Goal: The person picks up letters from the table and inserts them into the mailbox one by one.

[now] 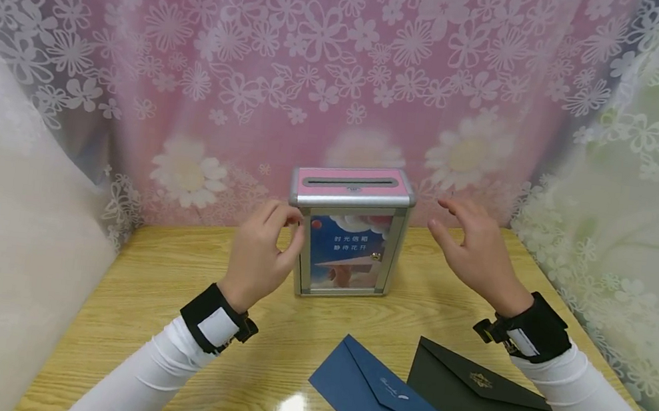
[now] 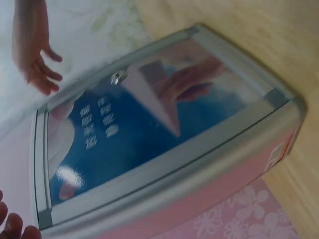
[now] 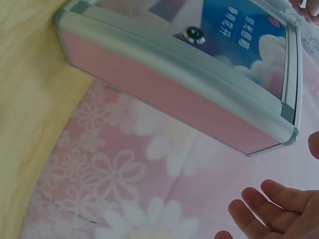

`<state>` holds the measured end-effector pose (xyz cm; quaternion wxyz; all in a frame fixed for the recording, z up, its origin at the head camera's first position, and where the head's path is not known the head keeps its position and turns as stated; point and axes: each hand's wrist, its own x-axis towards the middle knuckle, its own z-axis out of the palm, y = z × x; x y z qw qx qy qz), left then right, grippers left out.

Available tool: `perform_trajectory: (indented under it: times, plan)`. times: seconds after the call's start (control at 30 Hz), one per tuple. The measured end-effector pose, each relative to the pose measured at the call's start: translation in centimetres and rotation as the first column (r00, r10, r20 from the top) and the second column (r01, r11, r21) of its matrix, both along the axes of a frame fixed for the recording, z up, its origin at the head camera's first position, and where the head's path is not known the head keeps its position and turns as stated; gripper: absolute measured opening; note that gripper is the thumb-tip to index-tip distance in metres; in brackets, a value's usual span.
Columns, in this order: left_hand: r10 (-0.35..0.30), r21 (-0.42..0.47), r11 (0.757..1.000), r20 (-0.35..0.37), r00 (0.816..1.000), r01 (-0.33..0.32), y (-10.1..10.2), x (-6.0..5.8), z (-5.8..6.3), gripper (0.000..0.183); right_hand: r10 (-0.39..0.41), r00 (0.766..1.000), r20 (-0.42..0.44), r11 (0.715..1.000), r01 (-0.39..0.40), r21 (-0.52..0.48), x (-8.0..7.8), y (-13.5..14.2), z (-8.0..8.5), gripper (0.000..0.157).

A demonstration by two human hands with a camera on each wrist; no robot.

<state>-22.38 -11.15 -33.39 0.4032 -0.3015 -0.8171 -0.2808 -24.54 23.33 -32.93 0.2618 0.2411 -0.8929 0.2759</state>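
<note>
A pink metal mailbox (image 1: 351, 200) with silver edges stands upright on the table, a slot (image 1: 350, 182) in its top. Its glass front shows a blue picture with white Chinese characters, and a small round lock (image 3: 193, 35) sits at one side. Beside the box's upper left edge is my left hand (image 1: 264, 252), fingers bent loosely with nothing held. In the left wrist view its fingertips (image 2: 14, 224) show near the top end of the box. My right hand (image 1: 477, 258) is raised to the right of the box, apart from it, fingers spread and relaxed.
In front of the box lie a blue envelope (image 1: 370, 394) and a dark green-black envelope (image 1: 466, 401), side by side on the wood-grain table (image 1: 172, 323). A pink flowered curtain (image 1: 290, 121) hangs close behind the box, with pale cloth at both sides.
</note>
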Motion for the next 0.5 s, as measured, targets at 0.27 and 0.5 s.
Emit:
perform_trajectory:
  times: [0.27, 0.5]
  plan:
    - [-0.022, -0.226, 0.973, 0.124, 0.992, 0.049, 1.1, 2.0, -3.2, 0.015, -0.011, 0.998, 0.064, 0.999, 0.008, 0.046, 1.2, 0.3, -1.9, 0.055]
    - [0.028, -0.431, 0.898, 0.264, 0.964, 0.092, 2.4, 2.7, -5.7, 0.025, -0.002, 0.995, 0.096, 0.996, -0.007, 0.085, 2.2, 0.3, -3.6, 0.062]
